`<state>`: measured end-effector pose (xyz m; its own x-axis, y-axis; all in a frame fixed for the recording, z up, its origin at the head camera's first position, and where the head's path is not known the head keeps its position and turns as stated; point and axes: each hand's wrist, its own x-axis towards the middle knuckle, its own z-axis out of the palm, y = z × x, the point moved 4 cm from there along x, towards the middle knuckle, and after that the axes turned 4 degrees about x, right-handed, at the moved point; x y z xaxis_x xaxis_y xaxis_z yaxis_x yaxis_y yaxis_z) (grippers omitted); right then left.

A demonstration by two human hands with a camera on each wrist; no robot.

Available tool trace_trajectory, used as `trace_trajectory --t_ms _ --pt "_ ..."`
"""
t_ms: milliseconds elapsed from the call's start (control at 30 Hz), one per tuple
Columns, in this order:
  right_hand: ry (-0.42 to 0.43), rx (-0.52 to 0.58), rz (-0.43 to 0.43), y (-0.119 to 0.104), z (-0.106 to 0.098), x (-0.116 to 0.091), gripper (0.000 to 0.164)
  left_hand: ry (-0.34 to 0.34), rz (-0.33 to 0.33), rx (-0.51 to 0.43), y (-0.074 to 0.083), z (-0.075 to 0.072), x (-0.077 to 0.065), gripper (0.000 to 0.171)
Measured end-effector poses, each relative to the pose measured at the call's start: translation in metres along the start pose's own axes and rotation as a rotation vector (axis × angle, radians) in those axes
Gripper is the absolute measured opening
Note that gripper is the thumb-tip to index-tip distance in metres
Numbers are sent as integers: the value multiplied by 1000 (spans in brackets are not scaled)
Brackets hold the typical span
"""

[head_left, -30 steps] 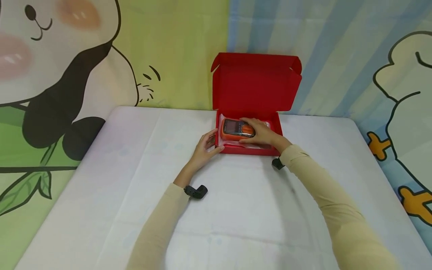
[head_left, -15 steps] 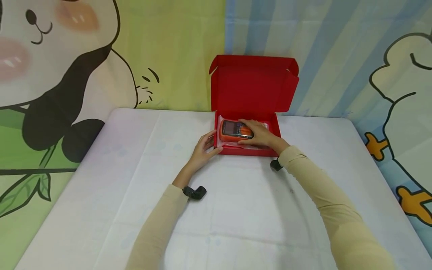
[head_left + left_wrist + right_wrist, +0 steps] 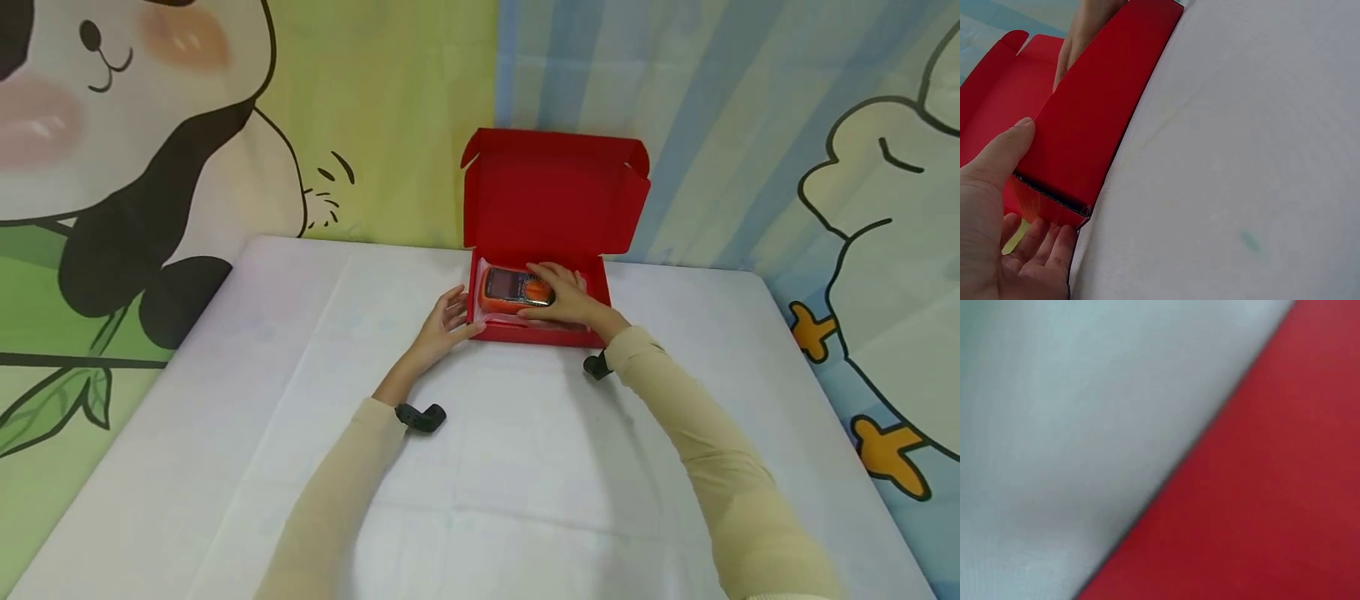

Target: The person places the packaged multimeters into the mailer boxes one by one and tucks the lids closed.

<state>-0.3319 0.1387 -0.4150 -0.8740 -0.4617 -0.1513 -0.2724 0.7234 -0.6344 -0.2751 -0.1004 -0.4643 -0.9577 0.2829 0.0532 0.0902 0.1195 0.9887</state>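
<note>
An orange multimeter [image 3: 504,286] with a dark screen and round dial lies face up in a red cardboard box [image 3: 525,333], screen end to the left. My right hand [image 3: 567,302] grips its dial end from above, thumb on the near side and fingers on the far side. At the box's near left corner, my left hand [image 3: 438,329] holds on. In the left wrist view the left thumb [image 3: 1013,147] lies on the front wall's edge and the fingers curl against the side wall. Only table and red box wall [image 3: 1254,487] appear in the right wrist view.
The box lid [image 3: 555,192] stands raised at the back, near the cartoon-printed backdrop [image 3: 390,125]. Pale translucent wrapping lies in the box around the multimeter. A white cloth covers the table [image 3: 510,467]. Both wrists carry small black cameras [image 3: 422,417].
The whole scene shifts slightly left in the head view as the camera moves. Both hands keep their places on the box and the multimeter.
</note>
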Motion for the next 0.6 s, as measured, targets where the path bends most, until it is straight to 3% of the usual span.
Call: trace_trajectory --t_ms 200,367,500,600 --pt "46 174 -30 -6 -12 -11 86 8 -142 -70 -2 -5 2 67" --pt "120 240 -50 -14 -34 -16 83 25 -227 -144 16 -14 15 63" --pt "209 275 -91 -18 -52 -22 80 14 -234 -91 40 -22 27 65" --pt "295 324 -146 -18 -63 -29 73 9 -192 -48 60 -26 33 65"
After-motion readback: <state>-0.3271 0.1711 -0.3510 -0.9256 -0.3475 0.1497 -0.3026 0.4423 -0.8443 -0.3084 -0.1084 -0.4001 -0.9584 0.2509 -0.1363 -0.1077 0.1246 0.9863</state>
